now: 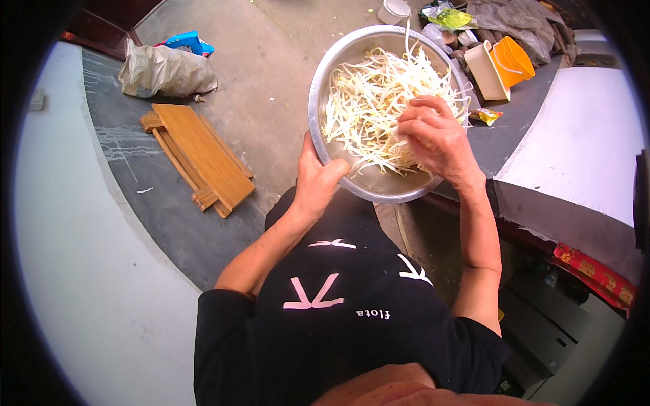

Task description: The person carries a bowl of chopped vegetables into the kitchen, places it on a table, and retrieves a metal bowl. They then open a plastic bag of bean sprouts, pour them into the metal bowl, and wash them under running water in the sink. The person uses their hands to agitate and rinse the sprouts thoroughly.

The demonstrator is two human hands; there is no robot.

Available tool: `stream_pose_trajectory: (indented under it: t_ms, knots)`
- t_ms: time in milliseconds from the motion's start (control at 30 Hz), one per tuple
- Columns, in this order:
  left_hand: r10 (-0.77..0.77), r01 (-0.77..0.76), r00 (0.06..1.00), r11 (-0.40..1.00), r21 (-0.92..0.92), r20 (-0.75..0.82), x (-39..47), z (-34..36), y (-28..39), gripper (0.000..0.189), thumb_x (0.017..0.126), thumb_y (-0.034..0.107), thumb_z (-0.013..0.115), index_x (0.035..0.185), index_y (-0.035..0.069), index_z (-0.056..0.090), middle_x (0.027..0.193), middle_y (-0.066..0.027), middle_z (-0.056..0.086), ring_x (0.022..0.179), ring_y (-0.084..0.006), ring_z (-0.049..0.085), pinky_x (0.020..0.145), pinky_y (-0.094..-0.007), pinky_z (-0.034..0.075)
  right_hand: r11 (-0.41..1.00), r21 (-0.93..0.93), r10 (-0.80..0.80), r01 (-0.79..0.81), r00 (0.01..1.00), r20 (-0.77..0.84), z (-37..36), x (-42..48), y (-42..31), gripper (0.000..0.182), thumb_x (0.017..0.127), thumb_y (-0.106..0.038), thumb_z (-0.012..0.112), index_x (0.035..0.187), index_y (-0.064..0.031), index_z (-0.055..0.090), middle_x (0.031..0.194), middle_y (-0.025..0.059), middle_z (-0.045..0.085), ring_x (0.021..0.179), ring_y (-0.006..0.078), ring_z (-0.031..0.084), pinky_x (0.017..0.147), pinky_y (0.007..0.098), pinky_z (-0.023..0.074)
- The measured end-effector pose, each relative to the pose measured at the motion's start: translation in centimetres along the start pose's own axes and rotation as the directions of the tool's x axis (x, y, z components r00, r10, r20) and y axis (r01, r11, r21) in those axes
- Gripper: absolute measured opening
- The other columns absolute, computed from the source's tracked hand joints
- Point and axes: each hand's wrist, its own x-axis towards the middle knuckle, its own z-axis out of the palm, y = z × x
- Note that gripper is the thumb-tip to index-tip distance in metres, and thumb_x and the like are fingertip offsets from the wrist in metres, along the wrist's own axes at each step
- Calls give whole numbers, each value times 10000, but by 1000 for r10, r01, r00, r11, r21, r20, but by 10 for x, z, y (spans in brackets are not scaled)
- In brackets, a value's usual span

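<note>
A round metal basin (317,152) holds a heap of bean sprouts (373,96), with what looks like some liquid at its near side. My left hand (317,177) grips the basin's near-left rim, its thumb over the edge. Over the right side of the heap, my right hand (436,139) has its fingers curled down among the sprouts; whether they pinch any is hidden. A few sprouts hang over the rim to the right of this hand, and one stands up at the far side.
A folded wooden stool or small table (205,157) leans at the left, beyond it a stuffed pale sack (165,71). A white tub (393,11) stands past the basin. At right are orange containers (510,61), plastic bags (528,25) and a white-topped ledge (579,132).
</note>
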Motion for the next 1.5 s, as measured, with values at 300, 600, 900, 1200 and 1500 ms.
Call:
stream_pose_trajectory:
  t_ms: [300,600,900,1200,1500]
  knots:
    - [-48,48,999,999,18,2,1,4,2,592,679,37,543,1240,-51,378,1130,-141,536,1019,-183,529,896,-303,434,980,125,175,-157,973,-148,-25,-13,35,187,669,114,635,787,-30,612,841,49,653,887,229,613,793,323,489]
    - [-50,50,999,999,8,-6,3,4,-1,603,679,26,545,1251,-45,368,1134,-140,535,1027,-180,527,909,-305,428,930,247,310,-272,942,-127,-39,-27,32,162,694,125,594,796,1,613,882,83,669,880,203,633,771,298,493]
    - [-52,52,999,998,32,5,8,1,-3,617,685,34,551,1266,-45,357,1156,-141,527,1045,-187,531,927,-309,424,928,311,220,-207,976,-7,-44,-21,-8,257,650,139,559,846,4,653,1003,115,667,944,246,632,804,314,490]
    - [-55,53,998,996,73,16,12,-5,-5,627,680,31,552,1271,-43,353,1141,-136,534,1040,-189,533,920,-311,429,947,259,183,-191,982,57,-23,0,-22,290,726,96,580,973,-39,653,1079,114,644,988,261,627,810,323,500]
    - [-84,84,996,996,-14,24,10,-2,2,626,683,22,553,1273,-37,353,1145,-138,535,1023,-182,542,895,-304,446,903,269,344,-335,939,15,-33,24,35,267,816,-111,646,1079,-63,640,1093,90,642,994,228,613,836,310,486]
